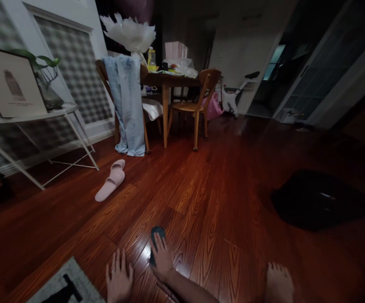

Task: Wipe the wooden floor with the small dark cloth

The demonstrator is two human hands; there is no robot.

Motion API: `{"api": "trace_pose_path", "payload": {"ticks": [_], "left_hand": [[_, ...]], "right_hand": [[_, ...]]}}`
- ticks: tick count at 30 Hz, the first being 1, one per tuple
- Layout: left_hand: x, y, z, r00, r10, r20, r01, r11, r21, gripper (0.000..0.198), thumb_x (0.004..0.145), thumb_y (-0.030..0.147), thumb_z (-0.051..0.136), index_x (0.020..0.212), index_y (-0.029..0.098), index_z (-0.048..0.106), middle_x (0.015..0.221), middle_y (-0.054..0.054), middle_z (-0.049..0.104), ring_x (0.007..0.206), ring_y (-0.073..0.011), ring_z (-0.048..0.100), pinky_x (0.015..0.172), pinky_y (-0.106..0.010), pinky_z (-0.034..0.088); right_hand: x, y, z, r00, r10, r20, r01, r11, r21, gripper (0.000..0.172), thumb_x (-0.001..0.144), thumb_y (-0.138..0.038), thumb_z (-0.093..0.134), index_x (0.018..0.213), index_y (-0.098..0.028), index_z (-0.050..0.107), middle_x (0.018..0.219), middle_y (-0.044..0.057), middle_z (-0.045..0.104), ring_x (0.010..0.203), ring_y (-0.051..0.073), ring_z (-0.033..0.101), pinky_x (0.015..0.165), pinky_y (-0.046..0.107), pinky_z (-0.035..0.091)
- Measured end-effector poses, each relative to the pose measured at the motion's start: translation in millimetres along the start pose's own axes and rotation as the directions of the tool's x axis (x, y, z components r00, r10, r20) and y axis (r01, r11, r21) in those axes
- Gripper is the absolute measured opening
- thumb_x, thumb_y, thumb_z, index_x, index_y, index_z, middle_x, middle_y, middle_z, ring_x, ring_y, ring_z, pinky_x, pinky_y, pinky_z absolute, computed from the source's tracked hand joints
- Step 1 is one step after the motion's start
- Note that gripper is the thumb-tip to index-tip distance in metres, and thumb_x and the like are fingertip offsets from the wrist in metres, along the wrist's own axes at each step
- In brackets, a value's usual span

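My right hand (163,259) holds a small dark green cloth (158,231) down against the glossy wooden floor (207,202). Its fingers lie over the cloth, which shows past the fingertips and along the hand's left side. To the left, my left hand (119,275) is open, palm down at the floor with its fingers spread, and nothing is in it. Part of a grey mat (78,273) with a black pattern shows at the lower left, close to my left hand.
A pink slipper (111,182) lies ahead on the left. Beyond are chairs (198,105), one draped with jeans (127,105), and a wooden table (165,97). A white side table (71,108) stands left. On the right are a black object (321,202) and a bare foot (278,283).
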State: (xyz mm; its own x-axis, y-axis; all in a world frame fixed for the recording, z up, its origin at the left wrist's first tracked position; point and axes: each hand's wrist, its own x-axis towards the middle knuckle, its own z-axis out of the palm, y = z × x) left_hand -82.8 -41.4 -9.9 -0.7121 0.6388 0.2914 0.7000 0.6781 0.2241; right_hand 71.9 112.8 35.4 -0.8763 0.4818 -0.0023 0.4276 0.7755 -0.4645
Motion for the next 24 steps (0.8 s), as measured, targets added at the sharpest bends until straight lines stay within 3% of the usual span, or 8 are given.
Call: {"api": "trace_pose_path", "payload": {"ticks": [3, 6, 10, 13, 16, 19, 21, 24], "left_hand": [[0, 0, 1.1, 1.0, 0.004, 0.001, -0.004, 1.0, -0.001, 0.068, 0.093, 0.039, 0.03, 0.157, 0.017, 0.038, 0.16, -0.015, 0.051, 0.153, -0.0257, 0.039, 0.129, -0.052, 0.02], [0, 2, -0.6, 1.0, 0.005, -0.014, -0.005, 1.0, 0.011, 0.068, 0.094, 0.038, 0.028, 0.156, 0.015, 0.041, 0.16, -0.015, 0.052, 0.151, -0.026, 0.041, 0.129, -0.052, 0.021], [0, 5, -4.7, 1.0, 0.003, -0.019, -0.003, 1.0, 0.015, 0.068, 0.094, 0.037, 0.026, 0.154, 0.013, 0.044, 0.159, -0.016, 0.052, 0.151, -0.026, 0.042, 0.13, -0.052, 0.02], [0, 6, -5.8, 1.0, -0.007, 0.001, 0.007, 1.0, 0.02, 0.068, 0.093, 0.038, 0.026, 0.153, 0.013, 0.047, 0.159, -0.015, 0.053, 0.151, -0.0257, 0.042, 0.13, -0.052, 0.018], [0, 5, -4.3, 1.0, -0.018, 0.022, 0.017, 0.999, 0.029, 0.068, 0.092, 0.038, 0.027, 0.152, 0.014, 0.048, 0.158, -0.014, 0.054, 0.15, -0.0254, 0.043, 0.13, -0.051, 0.018], [0, 3, -1.5, 1.0, -0.011, 0.028, 0.011, 1.0, 0.029, 0.069, 0.091, 0.039, 0.028, 0.153, 0.015, 0.046, 0.158, -0.014, 0.054, 0.15, -0.026, 0.043, 0.13, -0.053, 0.018], [0, 2, 0.1, 1.0, -0.008, 0.028, 0.008, 1.0, 0.023, 0.069, 0.091, 0.039, 0.028, 0.155, 0.016, 0.044, 0.158, -0.013, 0.055, 0.151, -0.0253, 0.043, 0.13, -0.053, 0.018], [1, 1, 0.8, 1.0, -0.009, 0.024, 0.009, 1.0, 0.01, 0.069, 0.091, 0.039, 0.029, 0.154, 0.017, 0.046, 0.158, -0.012, 0.054, 0.151, -0.0245, 0.042, 0.13, -0.052, 0.017]], "right_hand": [[-2, -15, -3, 0.972, -0.209, 0.103, 0.202, 0.976, 0.078, 0.084, 0.095, -0.042, 0.059, 0.167, -0.027, 0.017, 0.175, 0.009, 0.013, 0.161, 0.026, 0.012, 0.13, 0.051, 0.02], [4, 5, -19, 0.951, -0.256, 0.172, 0.236, 0.963, 0.126, 0.085, 0.089, -0.047, 0.066, 0.164, -0.033, 0.028, 0.174, 0.005, 0.019, 0.16, 0.024, 0.017, 0.131, 0.047, 0.017], [9, 66, -54, 0.993, 0.056, 0.106, -0.06, 0.998, 0.036, 0.089, 0.077, -0.032, 0.069, 0.16, -0.028, 0.039, 0.172, 0.007, 0.027, 0.159, 0.028, 0.022, 0.131, 0.045, 0.016], [-4, 119, -85, 0.949, 0.312, -0.047, -0.313, 0.949, -0.022, 0.075, 0.09, -0.029, 0.047, 0.163, -0.016, 0.033, 0.173, 0.014, 0.022, 0.161, 0.029, 0.015, 0.131, 0.05, 0.014], [-32, 170, -102, 0.825, 0.528, -0.203, -0.543, 0.839, -0.025, 0.069, 0.097, -0.03, 0.027, 0.162, -0.006, 0.031, 0.172, 0.022, 0.022, 0.16, 0.032, 0.016, 0.128, 0.058, 0.016], [-61, 206, -97, 0.598, 0.67, -0.439, -0.718, 0.691, 0.076, 0.07, 0.096, -0.036, 0.024, 0.16, -0.009, 0.036, 0.169, 0.022, 0.029, 0.16, 0.032, 0.02, 0.126, 0.06, 0.019], [-71, 216, -86, 0.466, 0.677, -0.569, -0.749, 0.645, 0.154, 0.071, 0.095, -0.039, 0.025, 0.159, -0.011, 0.037, 0.168, 0.021, 0.031, 0.16, 0.032, 0.02, 0.125, 0.06, 0.02], [-67, 204, -70, 0.357, 0.693, -0.627, -0.78, 0.59, 0.208, 0.074, 0.094, -0.038, 0.024, 0.16, -0.006, 0.032, 0.168, 0.026, 0.029, 0.16, 0.035, 0.016, 0.124, 0.064, 0.021]]}}
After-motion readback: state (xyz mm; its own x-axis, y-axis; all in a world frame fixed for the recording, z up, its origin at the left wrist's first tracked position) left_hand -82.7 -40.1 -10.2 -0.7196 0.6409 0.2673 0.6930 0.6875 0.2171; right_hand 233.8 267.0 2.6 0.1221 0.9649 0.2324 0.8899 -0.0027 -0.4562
